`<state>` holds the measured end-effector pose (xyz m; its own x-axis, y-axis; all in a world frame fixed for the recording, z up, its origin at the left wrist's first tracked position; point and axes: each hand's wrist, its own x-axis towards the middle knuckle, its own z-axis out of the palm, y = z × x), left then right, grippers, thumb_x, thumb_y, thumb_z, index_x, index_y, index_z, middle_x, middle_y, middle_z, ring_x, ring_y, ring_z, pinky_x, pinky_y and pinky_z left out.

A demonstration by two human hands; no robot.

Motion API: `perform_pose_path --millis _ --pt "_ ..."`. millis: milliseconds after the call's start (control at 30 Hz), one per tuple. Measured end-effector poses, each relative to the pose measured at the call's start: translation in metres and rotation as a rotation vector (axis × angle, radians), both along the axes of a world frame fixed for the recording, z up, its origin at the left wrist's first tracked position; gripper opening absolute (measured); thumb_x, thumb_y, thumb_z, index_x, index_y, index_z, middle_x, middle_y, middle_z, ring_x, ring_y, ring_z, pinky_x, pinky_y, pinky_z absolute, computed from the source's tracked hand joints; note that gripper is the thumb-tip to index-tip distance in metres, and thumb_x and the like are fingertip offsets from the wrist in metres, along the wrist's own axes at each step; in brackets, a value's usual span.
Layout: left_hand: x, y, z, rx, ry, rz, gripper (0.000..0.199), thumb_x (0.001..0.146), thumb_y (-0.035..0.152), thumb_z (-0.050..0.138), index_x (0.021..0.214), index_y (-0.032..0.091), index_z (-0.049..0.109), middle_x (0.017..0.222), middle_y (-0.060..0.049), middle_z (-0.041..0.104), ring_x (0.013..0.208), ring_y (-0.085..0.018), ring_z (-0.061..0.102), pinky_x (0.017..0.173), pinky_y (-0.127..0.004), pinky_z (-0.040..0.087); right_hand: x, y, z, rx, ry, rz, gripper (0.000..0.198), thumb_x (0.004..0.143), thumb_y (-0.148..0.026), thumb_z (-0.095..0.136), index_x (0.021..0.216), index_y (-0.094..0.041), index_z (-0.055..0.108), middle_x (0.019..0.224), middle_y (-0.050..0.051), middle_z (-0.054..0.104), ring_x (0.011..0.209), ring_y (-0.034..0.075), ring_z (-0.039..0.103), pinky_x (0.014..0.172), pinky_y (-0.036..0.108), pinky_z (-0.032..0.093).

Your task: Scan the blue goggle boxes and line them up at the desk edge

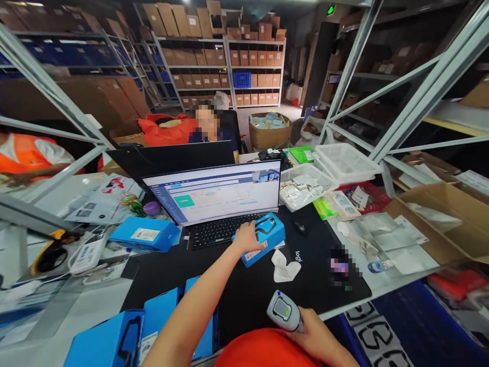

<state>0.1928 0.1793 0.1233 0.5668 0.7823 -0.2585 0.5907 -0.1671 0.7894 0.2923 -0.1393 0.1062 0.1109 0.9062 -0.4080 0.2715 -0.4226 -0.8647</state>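
Note:
My left hand (247,238) is closed over the near end of a blue box (267,234) with a black printed outline, which lies slanted beside the keyboard (214,230). In my right hand (311,326), low and close to my body, is a grey barcode scanner (283,310) with its head tilted up and left. A crumpled white paper piece (284,267) rests on the black desk mat (244,298) between the two. More blue boxes (105,339) stand at the lower left, partly behind my forearm.
Behind the keyboard stands a lit monitor (225,191). A mouse (299,227) and white baskets (305,186) sit to the right, with an open carton (451,219) beyond. Another blue box (145,233) and a tape dispenser (53,255) are left. A person (208,125) sits opposite.

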Motion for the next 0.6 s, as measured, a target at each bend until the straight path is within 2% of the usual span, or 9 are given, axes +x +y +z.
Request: perform_pose_path --millis 67,133,167,267,333,433,600 --pt "-0.020 -0.006 -0.002 -0.130 -0.106 0.125 0.105 0.041 0.025 0.098 0.135 0.014 0.054 0.144 -0.025 0.057 0.143 -0.048 0.045 0.123 -0.058 0.032 0.000 0.000 -0.002 0.041 0.049 -0.024 0.043 0.077 -0.045 0.078 0.110 -0.017 0.077 0.103 0.008 0.079 0.104 0.035 0.070 0.096 0.045 0.055" --pt "-0.044 -0.022 -0.007 -0.275 -0.224 0.247 0.094 0.060 0.035 0.094 0.139 0.013 0.047 0.138 -0.023 0.064 0.129 -0.039 0.062 0.112 -0.051 0.049 -0.001 -0.001 -0.005 0.054 0.116 -0.092 0.054 0.076 -0.054 0.079 0.115 -0.017 0.075 0.108 0.011 0.078 0.099 0.034 0.071 0.091 0.046 0.057" --pt "-0.055 -0.034 -0.011 -0.340 -0.280 0.311 0.089 0.070 0.038 0.089 0.142 0.013 0.042 0.136 -0.023 0.065 0.122 -0.034 0.067 0.105 -0.047 0.055 -0.001 -0.001 -0.006 0.037 0.157 -0.126 0.061 0.075 -0.059 0.078 0.119 -0.017 0.073 0.108 0.013 0.077 0.090 0.032 0.072 0.084 0.046 0.059" --pt "-0.082 -0.072 -0.022 -0.456 -0.394 0.517 0.076 0.086 0.038 0.077 0.144 0.013 0.035 0.140 -0.024 0.063 0.116 -0.029 0.071 0.099 -0.043 0.059 -0.003 0.002 -0.003 -0.036 0.244 -0.121 0.069 0.079 -0.064 0.073 0.128 -0.015 0.068 0.097 0.012 0.076 0.064 0.023 0.066 0.063 0.041 0.058" --pt "-0.095 -0.094 -0.029 -0.485 -0.432 0.634 0.074 0.087 0.038 0.077 0.143 0.015 0.036 0.140 -0.024 0.062 0.117 -0.029 0.071 0.100 -0.043 0.060 -0.004 0.009 0.006 -0.009 0.209 -0.047 0.056 0.083 -0.053 0.072 0.123 -0.014 0.072 0.096 0.011 0.076 0.070 0.024 0.068 0.069 0.041 0.059" --pt "-0.108 -0.116 -0.037 -0.485 -0.463 0.750 0.082 0.080 0.041 0.085 0.143 0.018 0.038 0.141 -0.022 0.062 0.120 -0.030 0.069 0.103 -0.045 0.058 -0.008 0.021 0.023 0.085 0.143 0.034 0.037 0.085 -0.037 0.071 0.114 -0.015 0.077 0.101 0.009 0.078 0.098 0.031 0.071 0.091 0.043 0.058" --pt "-0.122 -0.134 -0.052 -0.446 -0.446 0.807 0.101 0.068 0.043 0.093 0.149 0.020 0.037 0.147 -0.022 0.058 0.129 -0.033 0.064 0.110 -0.047 0.053 -0.014 0.030 0.040 0.078 0.151 0.152 0.036 0.084 -0.026 0.067 0.116 -0.017 0.079 0.106 0.006 0.080 0.105 0.031 0.071 0.099 0.042 0.056"
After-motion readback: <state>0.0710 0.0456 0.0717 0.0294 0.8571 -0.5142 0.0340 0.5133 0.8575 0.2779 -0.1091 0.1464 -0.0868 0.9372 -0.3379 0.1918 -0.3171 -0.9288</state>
